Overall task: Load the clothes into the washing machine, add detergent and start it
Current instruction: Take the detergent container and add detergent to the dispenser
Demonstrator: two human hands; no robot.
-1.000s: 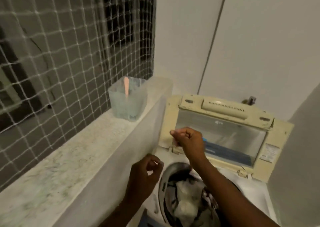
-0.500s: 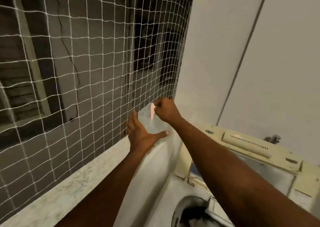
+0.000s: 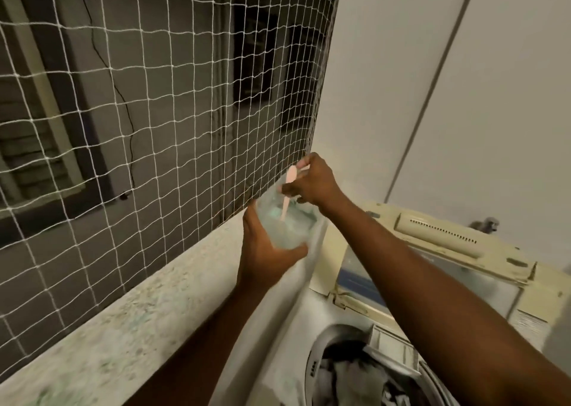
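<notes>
A white net (image 3: 173, 102) spans the left above a speckled stone ledge (image 3: 123, 322), with a white wall (image 3: 432, 96) far right.

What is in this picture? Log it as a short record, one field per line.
left hand: grips the clear tub from the side
right hand: pinches the pink spoon standing in the tub
tub contents: pale, too blurred to name
washer: lid raised, clothes in the drum
place: tub at the edge of the stone ledge, net behind

Left hand (image 3: 266, 252) now grips tub (image 3: 293, 231); right hand (image 3: 315, 184) pinches spoon (image 3: 291, 175).
</notes>
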